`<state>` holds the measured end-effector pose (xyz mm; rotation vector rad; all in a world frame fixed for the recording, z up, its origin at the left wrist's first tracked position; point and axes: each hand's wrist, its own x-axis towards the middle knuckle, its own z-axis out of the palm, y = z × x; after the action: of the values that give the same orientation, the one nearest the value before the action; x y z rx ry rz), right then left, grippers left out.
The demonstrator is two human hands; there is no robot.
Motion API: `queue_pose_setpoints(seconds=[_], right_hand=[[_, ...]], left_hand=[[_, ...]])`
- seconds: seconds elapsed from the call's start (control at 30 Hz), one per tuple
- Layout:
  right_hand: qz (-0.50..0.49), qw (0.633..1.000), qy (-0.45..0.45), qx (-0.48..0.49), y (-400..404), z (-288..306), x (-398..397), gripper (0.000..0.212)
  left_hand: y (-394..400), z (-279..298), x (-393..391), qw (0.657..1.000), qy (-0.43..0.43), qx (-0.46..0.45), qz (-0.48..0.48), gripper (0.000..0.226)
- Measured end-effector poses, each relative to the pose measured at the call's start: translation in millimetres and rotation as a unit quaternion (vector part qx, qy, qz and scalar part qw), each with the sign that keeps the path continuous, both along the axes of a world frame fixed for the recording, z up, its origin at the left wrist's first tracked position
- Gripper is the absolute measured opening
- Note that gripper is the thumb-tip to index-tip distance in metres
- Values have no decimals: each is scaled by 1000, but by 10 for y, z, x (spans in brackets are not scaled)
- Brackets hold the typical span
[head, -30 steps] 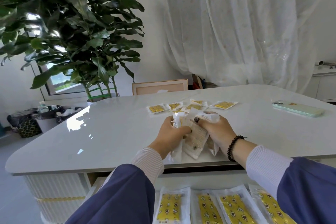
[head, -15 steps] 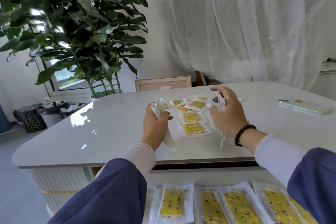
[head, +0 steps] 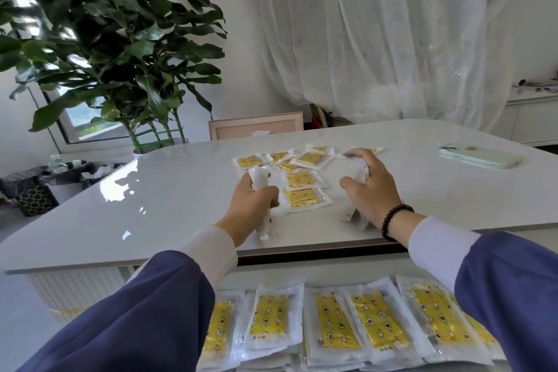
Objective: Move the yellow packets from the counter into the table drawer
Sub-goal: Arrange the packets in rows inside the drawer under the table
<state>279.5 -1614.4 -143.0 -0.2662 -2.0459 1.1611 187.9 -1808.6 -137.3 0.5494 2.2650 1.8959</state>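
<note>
Several yellow packets [head: 305, 197] in clear wrappers lie spread on the white counter [head: 169, 205], between and beyond my hands. My left hand [head: 252, 210] grips a bunch of packets [head: 259, 183], white backs showing, its lower end hanging near the counter's front edge. My right hand [head: 370, 190] holds another bunch of packets [head: 357, 170], partly hidden under the palm. Below the counter edge the open table drawer [head: 302, 273] holds several yellow packets [head: 329, 325] laid side by side.
A pale green phone [head: 480, 156] lies on the counter at the right. A large leafy plant [head: 99, 48] stands behind the counter's left side, a framed board [head: 256, 127] leans behind it, and white curtains [head: 392, 39] hang at the back. Bins [head: 33, 190] stand on the floor at the left.
My hands held one bunch of packets together over the front edge, then split apart, each with its own bunch. Two packets now lie on the counter between them.
</note>
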Motion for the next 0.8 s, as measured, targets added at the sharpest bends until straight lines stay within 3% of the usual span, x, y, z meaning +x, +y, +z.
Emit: queue_pose_setpoints(seconds=[0.1,0.2,0.3,0.37,0.43,0.5,0.6,0.67,0.8], right_hand=[[-46,997,-26,-60,45,-70,59,35],[-56,990,5,-128,93,24,129,31],[-21,990,16,-138,169,182,281,24],[57,985,4,-161,215,275,473,21],[195,953,-35,-229,283,294,689,27],[325,891,-126,-290,384,201,877,32],[411,808,-296,-301,543,-24,1096,42],[387,804,-362,-270,628,-168,1187,45],[180,865,-422,-204,784,-383,1188,39]], left_hand=[[74,11,134,998,-6,-39,-53,42],[129,32,260,996,-3,-57,-66,55],[174,63,391,991,10,-69,-112,52],[221,54,522,984,34,-91,-151,49],[273,-6,671,973,56,-105,-196,46],[314,-89,827,961,88,-114,-237,44],[384,-229,979,941,119,-133,-287,40],[445,-314,1058,931,105,-150,-316,36],[596,-491,1168,914,78,-209,-338,39]])
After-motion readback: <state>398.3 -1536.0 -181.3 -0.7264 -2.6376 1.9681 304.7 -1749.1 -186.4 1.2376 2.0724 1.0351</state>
